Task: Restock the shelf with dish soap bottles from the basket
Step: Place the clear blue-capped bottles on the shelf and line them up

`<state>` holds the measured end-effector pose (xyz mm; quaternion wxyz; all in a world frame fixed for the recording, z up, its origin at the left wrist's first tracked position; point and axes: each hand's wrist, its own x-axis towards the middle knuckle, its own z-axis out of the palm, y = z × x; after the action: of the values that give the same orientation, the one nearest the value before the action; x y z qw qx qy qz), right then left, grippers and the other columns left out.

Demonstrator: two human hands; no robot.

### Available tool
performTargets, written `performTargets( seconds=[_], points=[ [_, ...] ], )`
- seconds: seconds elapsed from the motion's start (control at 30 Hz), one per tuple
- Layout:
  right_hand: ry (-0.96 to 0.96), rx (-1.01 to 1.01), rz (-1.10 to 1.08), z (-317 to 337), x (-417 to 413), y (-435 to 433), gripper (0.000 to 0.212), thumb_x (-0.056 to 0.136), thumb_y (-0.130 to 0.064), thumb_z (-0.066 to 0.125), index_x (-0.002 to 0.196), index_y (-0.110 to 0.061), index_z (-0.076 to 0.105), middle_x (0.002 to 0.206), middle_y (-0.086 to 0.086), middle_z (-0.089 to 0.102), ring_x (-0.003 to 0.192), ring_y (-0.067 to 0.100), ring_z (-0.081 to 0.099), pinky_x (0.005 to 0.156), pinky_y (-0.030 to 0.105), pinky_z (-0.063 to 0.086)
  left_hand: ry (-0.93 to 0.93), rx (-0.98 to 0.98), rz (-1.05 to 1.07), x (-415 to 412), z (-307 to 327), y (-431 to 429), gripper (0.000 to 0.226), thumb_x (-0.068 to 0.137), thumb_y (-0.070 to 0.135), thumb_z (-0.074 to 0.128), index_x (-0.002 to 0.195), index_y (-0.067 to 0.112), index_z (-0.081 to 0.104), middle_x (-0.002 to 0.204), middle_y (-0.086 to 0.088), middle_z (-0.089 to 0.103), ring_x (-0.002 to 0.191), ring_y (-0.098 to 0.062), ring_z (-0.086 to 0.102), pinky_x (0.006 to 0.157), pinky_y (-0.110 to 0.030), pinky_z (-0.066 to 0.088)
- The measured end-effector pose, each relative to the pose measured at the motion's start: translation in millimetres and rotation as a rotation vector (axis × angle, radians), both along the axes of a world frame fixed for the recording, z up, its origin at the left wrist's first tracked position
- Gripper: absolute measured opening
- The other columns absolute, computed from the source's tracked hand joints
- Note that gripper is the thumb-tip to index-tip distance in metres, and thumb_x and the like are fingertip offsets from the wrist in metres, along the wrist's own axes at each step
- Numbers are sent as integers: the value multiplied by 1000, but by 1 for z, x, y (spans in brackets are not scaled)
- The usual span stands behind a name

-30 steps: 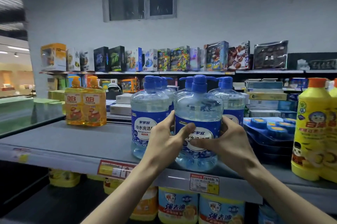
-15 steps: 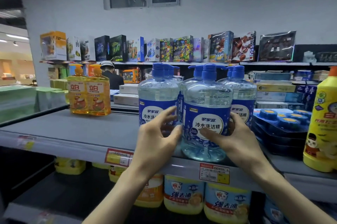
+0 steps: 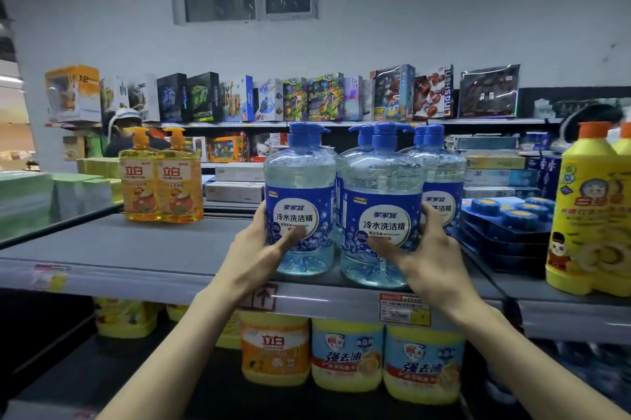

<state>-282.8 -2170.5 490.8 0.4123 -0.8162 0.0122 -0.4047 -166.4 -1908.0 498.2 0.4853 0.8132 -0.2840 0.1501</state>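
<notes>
Store shelf beneath a grey wall: the left hand wraps one clear dish soap bottle and, apart from it, the right hand wraps a second bottle, both upright at the shelf's front edge. More blue-capped bottles stand deeper on the shelf, orange bottles toward its left, yellow bottles toward its right.

Rear bottles, perhaps four, stand mostly hidden.

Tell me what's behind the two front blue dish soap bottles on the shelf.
Behind the left front bottle and right front bottle: more blue pump-top bottles, caps and one label showing. Their bases and any further rows are covered.
</notes>
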Motion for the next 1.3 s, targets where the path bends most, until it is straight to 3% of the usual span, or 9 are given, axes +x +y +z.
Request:
performTargets(
  seconds=[0.2,0.4,0.6,0.83,0.93,1.03,1.13,1.2,1.3],
  points=[
    [5,-42,25,3,14,2,94,74,-57,89,146,-22,39,99,-23,66,78,-23,63,66,-1,46,-51,188,113,2,-12,-3,96,74,104,36,151,53,13,137,11,70,117,-32,70,103,-52,50],
    [57,-6,-1,-2,17,0,92,71,-56,93,141,-33,39,102,-27,67,80,-23,62,64,0,47,-113,276,186,6,-18,-3,103,70,106,35,150,44,16,137,8,70,112,-31,72,90,-44,49],
    [124,8,-14,-3,19,-2,82,66,-52,98,126,-33,46,98,-26,68,81,-30,58,62,-3,44,-162,298,220,6,-21,-6,104,71,104,29,148,35,21,139,4,70,115,-32,72,100,-50,54],
    [139,54,3,-5,20,-3,81,66,-47,99,124,-34,45,99,-24,70,83,-27,61,63,-1,47,-227,325,284,4,-25,-7,98,79,98,32,149,31,21,138,1,71,115,-34,72,95,-49,52],
    [247,65,133,6,9,-6,77,66,-57,96,124,-41,48,106,-25,74,94,-19,65,73,3,51,-243,334,306,3,-26,-8,99,81,99,32,150,30,22,137,-1,72,114,-34,72,94,-49,53],
    [303,238,266,18,2,-25,56,79,-54,81,128,-33,63,120,-14,76,112,5,71,99,28,55,-256,330,306,3,-26,-8,105,75,104,26,150,31,22,135,-1,73,112,-34,73,92,-48,54],
    [283,233,-49,25,-1,-49,36,99,-38,67,130,-18,66,119,-4,73,112,20,69,101,39,52,-256,326,301,3,-26,-8,109,70,107,20,148,31,24,131,-3,75,108,-34,75,93,-51,55],
    [306,103,-295,22,-2,-57,45,95,-36,73,132,-13,61,121,1,66,110,24,63,92,32,46,-261,326,310,2,-26,-8,110,70,108,20,148,30,26,128,-5,76,106,-35,75,92,-52,55],
    [300,44,-413,15,-1,-61,73,89,-33,78,146,-5,43,142,16,47,126,36,55,97,39,44,-255,333,325,0,-25,-8,110,71,107,20,148,30,26,129,-6,75,106,-36,75,92,-52,55]
  ],
)
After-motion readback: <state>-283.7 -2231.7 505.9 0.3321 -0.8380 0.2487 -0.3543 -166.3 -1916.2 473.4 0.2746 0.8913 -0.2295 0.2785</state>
